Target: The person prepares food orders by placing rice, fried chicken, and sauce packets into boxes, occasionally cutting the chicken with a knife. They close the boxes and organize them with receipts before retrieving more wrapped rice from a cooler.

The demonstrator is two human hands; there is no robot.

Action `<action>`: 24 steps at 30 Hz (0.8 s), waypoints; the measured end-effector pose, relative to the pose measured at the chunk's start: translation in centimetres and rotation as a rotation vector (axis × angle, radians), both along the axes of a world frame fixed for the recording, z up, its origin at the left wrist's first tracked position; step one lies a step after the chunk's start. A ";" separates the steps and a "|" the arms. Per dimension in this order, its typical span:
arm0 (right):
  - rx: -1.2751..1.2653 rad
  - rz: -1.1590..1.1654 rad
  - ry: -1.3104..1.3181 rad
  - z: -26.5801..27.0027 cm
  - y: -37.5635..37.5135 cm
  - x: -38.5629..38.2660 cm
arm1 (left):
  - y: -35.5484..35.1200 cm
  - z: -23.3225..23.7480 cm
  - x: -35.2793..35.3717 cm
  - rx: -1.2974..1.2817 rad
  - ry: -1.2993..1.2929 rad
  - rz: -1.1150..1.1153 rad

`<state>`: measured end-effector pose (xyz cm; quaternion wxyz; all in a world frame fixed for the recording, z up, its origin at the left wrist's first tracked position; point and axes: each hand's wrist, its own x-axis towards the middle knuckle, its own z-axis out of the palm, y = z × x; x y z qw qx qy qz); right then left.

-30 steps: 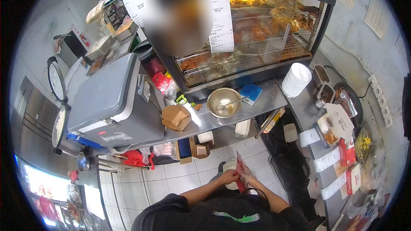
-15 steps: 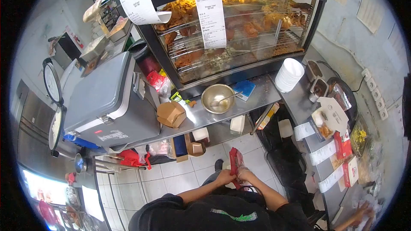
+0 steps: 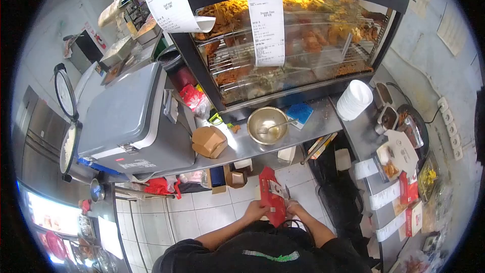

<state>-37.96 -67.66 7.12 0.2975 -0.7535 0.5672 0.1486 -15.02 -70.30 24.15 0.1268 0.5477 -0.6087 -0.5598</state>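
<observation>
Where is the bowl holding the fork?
Head view, just right of centre: the metal bowl sits on the counter before the display cabinet, right of the cardboard box.

Left hand [image 3: 257, 211] and right hand [image 3: 293, 206] near each other, in front of torso [image 3: 227, 258].
My feed: left forearm [image 3: 225, 233] bare, angled inward, fingers curled in a grip; right forearm [image 3: 317, 226] bare too, slanting in from the other side, its hand partly hidden, finger pose unclear.
</observation>
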 end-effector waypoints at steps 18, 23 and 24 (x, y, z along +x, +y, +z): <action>-0.238 -0.179 -0.035 -14.7 -22.6 0.9 | 2.1 3.1 18.4 0.161 -0.003 0.534; -0.364 -0.376 -0.208 -17.0 -26.7 3.0 | 4.7 3.5 20.5 0.186 0.018 0.690; -0.454 -0.475 -0.351 -17.2 -27.0 3.3 | 6.2 0.9 22.4 0.210 0.166 0.765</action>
